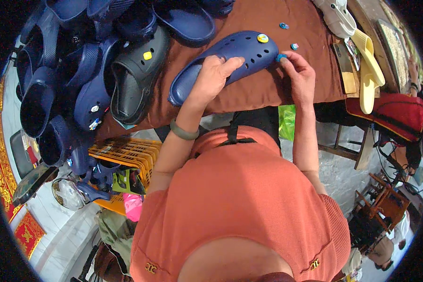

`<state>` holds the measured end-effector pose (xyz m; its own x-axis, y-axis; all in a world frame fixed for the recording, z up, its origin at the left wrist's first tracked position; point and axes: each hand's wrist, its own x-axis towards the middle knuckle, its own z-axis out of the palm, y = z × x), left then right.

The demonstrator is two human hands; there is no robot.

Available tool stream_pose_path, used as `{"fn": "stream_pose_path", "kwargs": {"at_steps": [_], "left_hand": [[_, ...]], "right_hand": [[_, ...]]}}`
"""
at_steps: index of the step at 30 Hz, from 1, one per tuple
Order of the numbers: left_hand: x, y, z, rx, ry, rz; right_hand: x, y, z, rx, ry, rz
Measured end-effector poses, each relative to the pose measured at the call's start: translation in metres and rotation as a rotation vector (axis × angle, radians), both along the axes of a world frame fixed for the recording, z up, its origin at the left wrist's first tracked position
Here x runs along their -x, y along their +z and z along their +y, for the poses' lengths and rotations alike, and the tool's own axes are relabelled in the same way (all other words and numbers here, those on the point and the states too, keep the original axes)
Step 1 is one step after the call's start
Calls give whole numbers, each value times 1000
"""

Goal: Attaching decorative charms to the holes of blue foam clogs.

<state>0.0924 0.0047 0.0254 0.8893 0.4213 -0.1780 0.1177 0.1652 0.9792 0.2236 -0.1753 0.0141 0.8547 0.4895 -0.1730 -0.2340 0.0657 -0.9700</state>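
A navy blue clog (242, 42) with round holes lies on the brown cloth (310, 28) in front of me. My left hand (214, 77) grips it by the near side, thumb across its upper. One round yellow and blue charm (262, 38) sits on the clog near the toe. My right hand (298, 73) pinches a small blue shoe charm (280, 57) between thumb and fingertips, right beside the toe. Two loose charms lie on the cloth beyond, a blue one (284, 26) and a round multicoloured one (294, 46).
Left of the clog stands a dark grey clog (138, 77) with a yellow charm, beside a heap of navy clogs (40, 101). To the right are a pale yellow slipper (369, 70) and a white clog (338, 19). An orange plastic crate (127, 152) stands below the table edge.
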Motion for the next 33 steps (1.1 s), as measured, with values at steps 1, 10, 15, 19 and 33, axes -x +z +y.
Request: {"fn": "stream_pose_path", "kwargs": {"at_steps": [1,10,15,19,33], "left_hand": [[-1,0,0,26,3,-9],[0,4,-1,153,-24,-32],[8,13,-11,-127,-22,101],[20,16,-34,-491,-38,47],[22,11,-33,-574,-54,6]], "right_hand": [[4,0,3,0,0,-24],[10,-3,18,153,22,-403],[13,8,26,148,46,-470],[14,33,26,79,23,-506],[-16,75,-3,-154,-75,-319]]}}
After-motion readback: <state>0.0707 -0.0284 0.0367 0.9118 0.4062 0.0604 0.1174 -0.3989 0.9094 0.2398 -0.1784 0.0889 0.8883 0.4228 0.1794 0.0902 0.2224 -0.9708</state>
